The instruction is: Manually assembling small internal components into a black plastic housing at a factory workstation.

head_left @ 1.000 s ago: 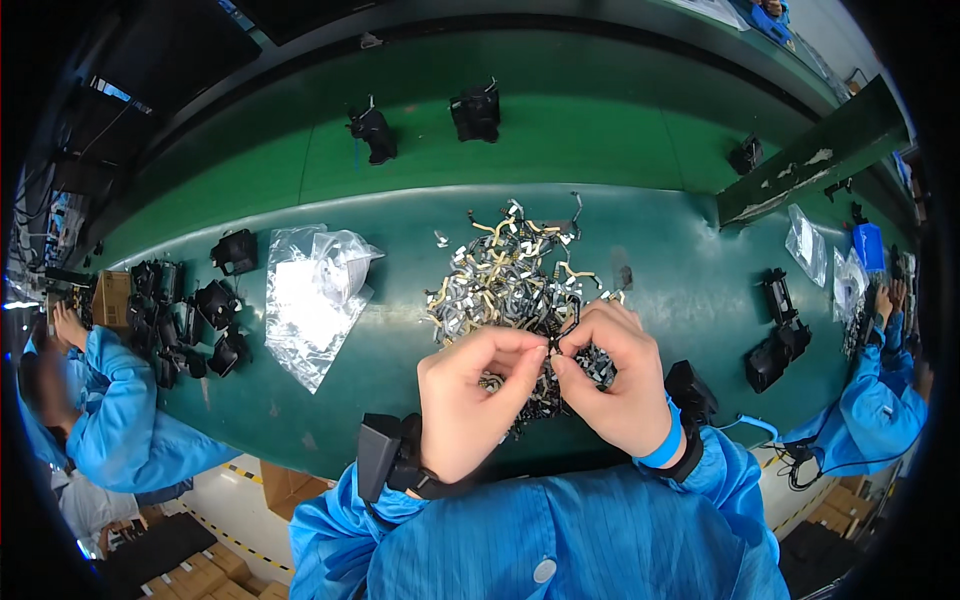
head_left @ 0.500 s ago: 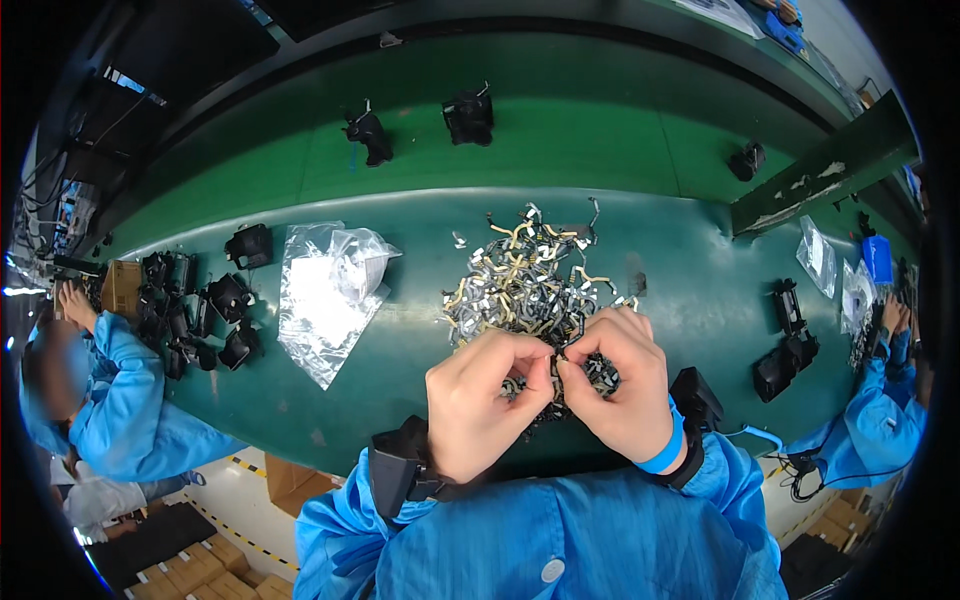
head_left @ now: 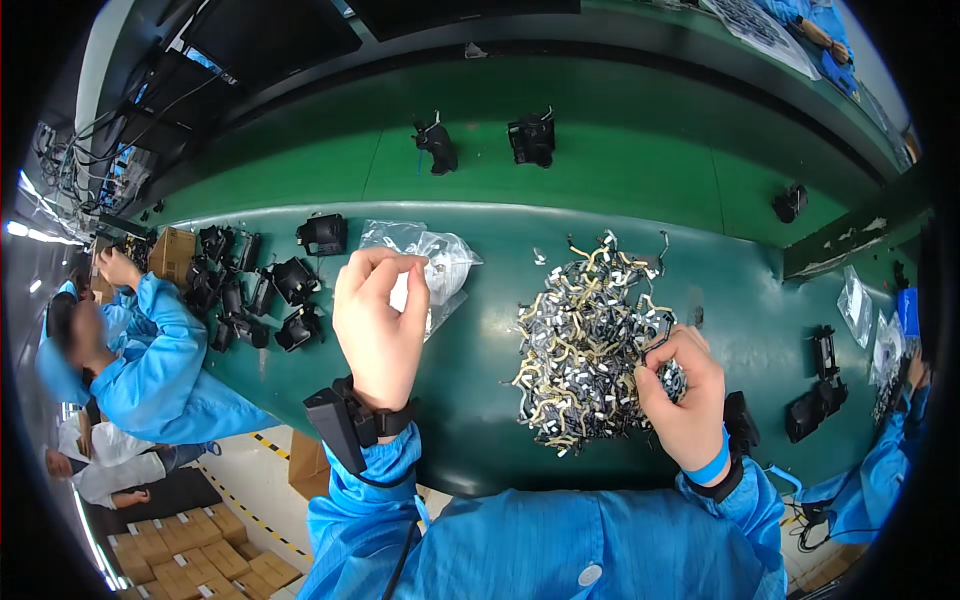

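Note:
A large heap of short cables (head_left: 580,350) with white connectors, in black, grey and pale yellow, lies on the green table before me. At the heap's right edge my right hand (head_left: 685,390) pinches a short dark cable (head_left: 662,338), whose end curves up from the fingers. Left of the heap, my left hand (head_left: 380,320) is raised over the table with thumb and fingers closed together. Whatever is between those fingertips, if anything, is too small to make out. Behind this hand lies a clear plastic bag (head_left: 452,262), partly covered by it.
Several black plastic parts (head_left: 295,280) are grouped at the left, beside a cardboard box (head_left: 172,254). More black parts (head_left: 815,408) lie at the right, and others (head_left: 532,138) along the back. Co-workers in blue sit at both sides. A green post (head_left: 850,245) rises at the right.
My hands were together over the heap and have moved apart. The left went up and left toward the plastic bag, while the right shifted toward the heap's right side. The whole view has turned leftward.

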A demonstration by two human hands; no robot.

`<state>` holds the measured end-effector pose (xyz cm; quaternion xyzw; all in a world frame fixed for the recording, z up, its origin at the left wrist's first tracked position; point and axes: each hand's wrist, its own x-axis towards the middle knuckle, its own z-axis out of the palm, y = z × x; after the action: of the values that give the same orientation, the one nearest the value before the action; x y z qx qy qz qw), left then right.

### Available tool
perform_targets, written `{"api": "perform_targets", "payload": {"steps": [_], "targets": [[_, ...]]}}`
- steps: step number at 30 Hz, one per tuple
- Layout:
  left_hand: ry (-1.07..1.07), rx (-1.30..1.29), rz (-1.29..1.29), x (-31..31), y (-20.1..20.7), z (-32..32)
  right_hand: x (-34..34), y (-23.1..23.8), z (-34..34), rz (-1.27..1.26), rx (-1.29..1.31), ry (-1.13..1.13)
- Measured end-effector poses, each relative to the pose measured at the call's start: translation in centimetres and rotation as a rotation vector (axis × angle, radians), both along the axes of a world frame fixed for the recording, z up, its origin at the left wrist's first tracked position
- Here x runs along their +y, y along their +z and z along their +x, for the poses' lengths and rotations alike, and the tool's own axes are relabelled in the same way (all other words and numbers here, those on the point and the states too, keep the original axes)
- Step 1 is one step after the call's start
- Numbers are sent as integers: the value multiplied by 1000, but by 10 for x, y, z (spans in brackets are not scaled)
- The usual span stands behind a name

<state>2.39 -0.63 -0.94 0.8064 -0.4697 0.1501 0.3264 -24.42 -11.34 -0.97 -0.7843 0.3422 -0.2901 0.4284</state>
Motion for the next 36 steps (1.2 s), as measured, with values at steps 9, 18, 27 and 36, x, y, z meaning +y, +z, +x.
{"api": "perform_targets", "payload": {"steps": [9,18,27,36], "targets": [[-210,-89,-83,-8,13,-13,-13,6,-1,549,-244,144],[-810,27,-145,-11,16,-89,-13,13,4,1180,-332,439],[-862,-67,-100,-1,24,-87,-16,12,4,1220,-343,551],[-658,289,-187,3,17,-86,-119,-26,1,-193,-36,-307]]}}
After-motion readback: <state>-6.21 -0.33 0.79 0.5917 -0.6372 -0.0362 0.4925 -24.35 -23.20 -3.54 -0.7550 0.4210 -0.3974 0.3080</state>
